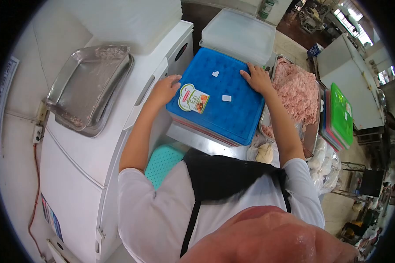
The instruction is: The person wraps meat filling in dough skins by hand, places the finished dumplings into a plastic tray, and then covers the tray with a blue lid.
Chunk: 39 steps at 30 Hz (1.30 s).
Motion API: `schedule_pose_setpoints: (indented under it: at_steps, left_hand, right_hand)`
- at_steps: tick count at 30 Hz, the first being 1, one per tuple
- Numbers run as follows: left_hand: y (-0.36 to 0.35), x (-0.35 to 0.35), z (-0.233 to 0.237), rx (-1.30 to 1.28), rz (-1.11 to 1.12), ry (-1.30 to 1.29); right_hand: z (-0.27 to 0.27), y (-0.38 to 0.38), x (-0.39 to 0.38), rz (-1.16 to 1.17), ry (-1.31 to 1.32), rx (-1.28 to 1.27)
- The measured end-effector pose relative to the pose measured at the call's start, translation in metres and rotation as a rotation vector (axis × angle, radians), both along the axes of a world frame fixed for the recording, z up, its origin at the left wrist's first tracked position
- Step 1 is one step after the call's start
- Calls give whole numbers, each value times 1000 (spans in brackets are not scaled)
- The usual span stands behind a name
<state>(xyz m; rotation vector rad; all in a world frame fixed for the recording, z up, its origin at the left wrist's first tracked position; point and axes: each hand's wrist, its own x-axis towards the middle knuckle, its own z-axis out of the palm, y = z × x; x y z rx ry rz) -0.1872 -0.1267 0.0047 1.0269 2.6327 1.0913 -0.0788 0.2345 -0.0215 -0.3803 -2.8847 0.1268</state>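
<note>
A blue plastic lid with a printed label and two small white stickers tops a stack of containers or lids in front of me. My left hand touches the lid's left edge, its fingers stretched toward the far left corner. On the far right part of the lid rests my right hand, fingers spread. Neither hand is closed around anything. Right beside the stack, a metal tray holds a large mound of pink ground meat.
Clear plastic containers stand beyond the stack. To the left, a metal pan sits on a white chest freezer. Green-topped stacked lids and bagged white items are at right. A turquoise perforated stool or basket is below.
</note>
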Motion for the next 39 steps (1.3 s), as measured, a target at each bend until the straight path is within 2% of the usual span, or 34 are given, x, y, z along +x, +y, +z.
schedule_pose_setpoints:
  at_steps: [1, 4, 5, 8, 10, 13, 14, 17, 18, 21, 24, 29, 33, 36, 39]
  left_hand:
    - [2, -2, 6, 33, -18, -19]
    - [31, -23, 42, -300, 50, 68]
    - [47, -39, 39, -237, 53, 92]
    - [113, -106, -1, -37, 58, 112]
    - [156, -147, -31, -121, 59, 74]
    - [194, -154, -51, -261, 144, 98]
    - [198, -156, -55, -226, 185, 12]
    - [204, -202, -111, -328, 40, 140]
    - [205, -204, -113, -315, 21, 131]
    - [206, -198, -111, -345, 86, 120]
    - [191, -143, -53, -124, 219, 62]
    - [127, -94, -59, 63, 130, 161]
    - [52, -33, -58, 160, 42, 360]
    - [19, 15, -25, -31, 177, 23]
    - [13, 20, -33, 10, 303, -75]
  right_hand:
    - [0, 0, 2, -13, -17, -6]
    - [1, -4, 3, -16, 32, -4]
    - [2, -6, 3, -17, 43, -6]
    - [3, -6, 3, -18, 54, -28]
    - [3, -5, 3, -25, 45, -29]
    - [4, -5, 4, -18, 59, -40]
    - [4, -4, 4, -13, 67, -47]
    - [6, -4, 3, 1, 62, -47]
    - [4, -4, 2, 0, 80, -33]
    - [2, -6, 2, -6, 135, 27]
    - [0, -11, 2, -5, 221, 54]
    - [9, -27, 23, 115, 374, -3]
    - [11, -89, 82, 329, 302, -101]
    - [26, -134, 119, 441, 50, -146]
    - [33, -151, 133, 491, -111, -122]
